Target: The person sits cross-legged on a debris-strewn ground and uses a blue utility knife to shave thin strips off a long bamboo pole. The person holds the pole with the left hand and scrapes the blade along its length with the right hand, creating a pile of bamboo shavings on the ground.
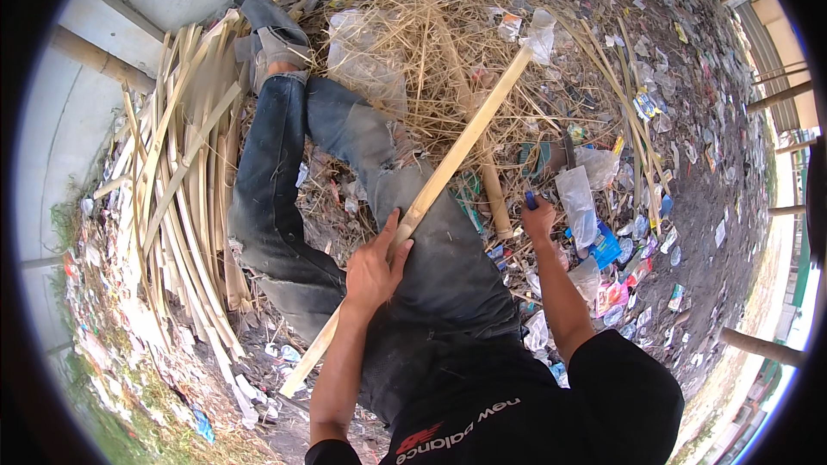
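Nearest us, our left hand grips a long bamboo strip, fingers wrapped round it where it crosses our jeans-clad thigh. We note the strip runs diagonally from the ground beside our left hip to the straw heap ahead. Our right hand is clenched on a blue-handled tool; its blade is unclear. Split bamboo slats lie stacked to our left, amid litter.

The dirt ground is covered in bits of trash. Dry straw lies far off. Bamboo strips lie piled on the left.
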`<state>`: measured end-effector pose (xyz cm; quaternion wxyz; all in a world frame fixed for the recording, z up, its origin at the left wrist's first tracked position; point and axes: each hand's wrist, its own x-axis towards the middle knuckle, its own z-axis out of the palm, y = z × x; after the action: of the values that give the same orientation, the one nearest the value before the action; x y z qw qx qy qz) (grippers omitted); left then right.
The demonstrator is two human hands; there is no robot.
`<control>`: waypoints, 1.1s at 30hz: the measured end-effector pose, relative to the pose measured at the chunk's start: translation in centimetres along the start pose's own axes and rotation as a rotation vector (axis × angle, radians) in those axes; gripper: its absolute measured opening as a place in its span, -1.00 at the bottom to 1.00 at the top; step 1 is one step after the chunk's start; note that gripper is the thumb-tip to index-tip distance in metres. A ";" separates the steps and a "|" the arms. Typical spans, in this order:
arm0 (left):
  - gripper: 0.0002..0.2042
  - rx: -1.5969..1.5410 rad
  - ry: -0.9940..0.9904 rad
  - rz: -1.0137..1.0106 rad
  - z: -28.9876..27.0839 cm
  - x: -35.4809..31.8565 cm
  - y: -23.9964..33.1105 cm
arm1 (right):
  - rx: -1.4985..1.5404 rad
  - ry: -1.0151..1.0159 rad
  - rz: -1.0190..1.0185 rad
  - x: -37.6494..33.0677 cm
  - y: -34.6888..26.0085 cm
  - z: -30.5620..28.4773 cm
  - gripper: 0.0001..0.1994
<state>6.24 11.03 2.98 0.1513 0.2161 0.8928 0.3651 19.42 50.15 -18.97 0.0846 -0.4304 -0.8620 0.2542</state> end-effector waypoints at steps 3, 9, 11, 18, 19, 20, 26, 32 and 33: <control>-0.40 -0.034 0.010 -0.005 -0.1 0.0 0.0 | 0.130 0.031 -0.141 -2.2 -2.8 0.7 -0.80; -0.41 -0.118 -0.005 -0.048 -0.4 0.2 -0.4 | 0.389 -0.073 -0.125 -3.7 -10.5 -1.5 -0.73; -0.45 -0.114 0.012 -0.028 -0.2 0.4 -0.5 | 0.576 -0.165 -0.105 -3.4 -12.4 -2.4 -0.76; -0.65 -0.029 0.042 -0.052 -0.7 0.0 -0.1 | 0.408 -0.435 -0.445 -4.8 -23.0 -9.4 -0.67; -0.67 -0.004 0.038 -0.069 -0.8 -0.1 0.0 | 0.289 -0.431 -0.555 -5.0 -23.7 -10.0 -0.64; -0.69 0.020 0.031 -0.083 -0.9 -0.1 0.3 | 0.261 -0.466 -0.566 -5.6 -24.0 -10.2 -0.53; -0.74 0.178 0.009 -0.069 -0.9 -0.2 1.0 | 0.036 -0.504 -0.752 -8.3 -24.7 -9.9 -0.48; -0.77 0.337 -0.114 -0.036 -0.7 -0.1 1.5 | -0.079 -0.528 -0.793 -9.4 -26.1 -10.2 -0.44; -0.77 0.344 -0.120 -0.014 -0.5 -0.2 1.4 | -0.107 -0.533 -0.787 -9.6 -26.2 -10.2 -0.43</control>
<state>6.53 11.53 4.36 0.1678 0.2542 0.9328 0.1926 10.69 33.25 3.83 -0.0716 0.0050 -0.9630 0.2598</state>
